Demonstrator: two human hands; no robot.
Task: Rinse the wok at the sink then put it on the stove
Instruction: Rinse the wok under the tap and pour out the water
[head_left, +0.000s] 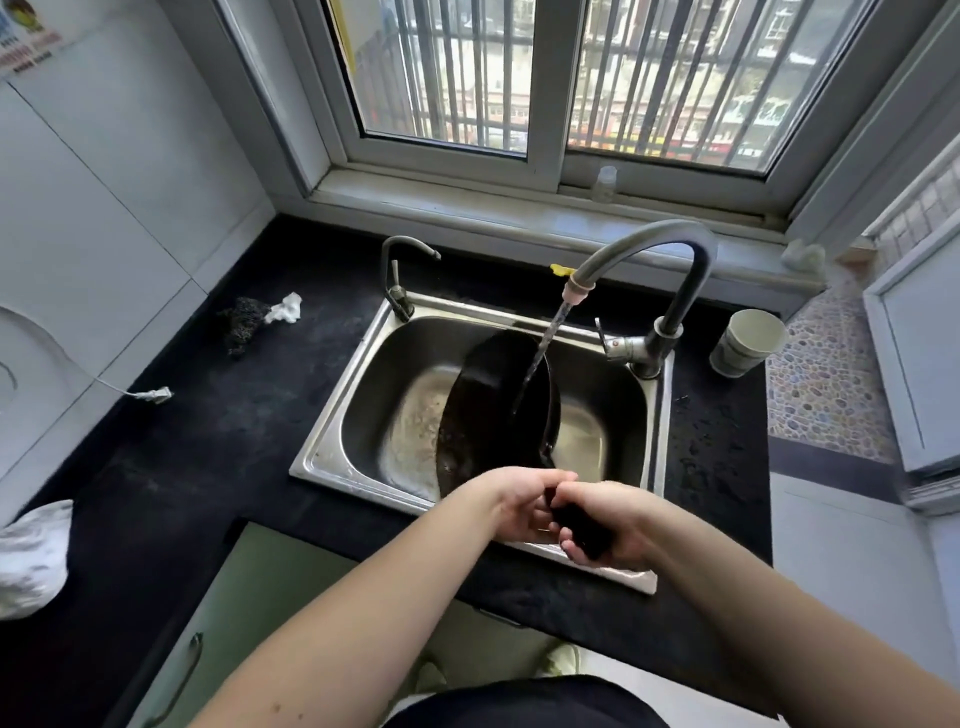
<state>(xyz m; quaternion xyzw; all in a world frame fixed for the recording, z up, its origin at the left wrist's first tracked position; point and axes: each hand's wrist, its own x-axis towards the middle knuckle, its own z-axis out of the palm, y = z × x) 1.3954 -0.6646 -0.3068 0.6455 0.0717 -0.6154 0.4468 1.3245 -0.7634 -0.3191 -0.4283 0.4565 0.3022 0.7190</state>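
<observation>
Over the sink (332, 447), the wok (493, 410) is held tilted under running water.

Inside the sink basin, the wok is tipped steeply on its edge, and the stream from the tall faucet (670, 291) at the sink's back right corner strikes its dark inside. At the sink's front rim, the black handle (582, 525) is clasped by both hands: the left hand (519, 506) is wrapped closed around its upper part, the right hand (613, 525) closed around its end. Right of the sink, a paper cup (748, 343) stands on the dark surface (171, 467).
</observation>
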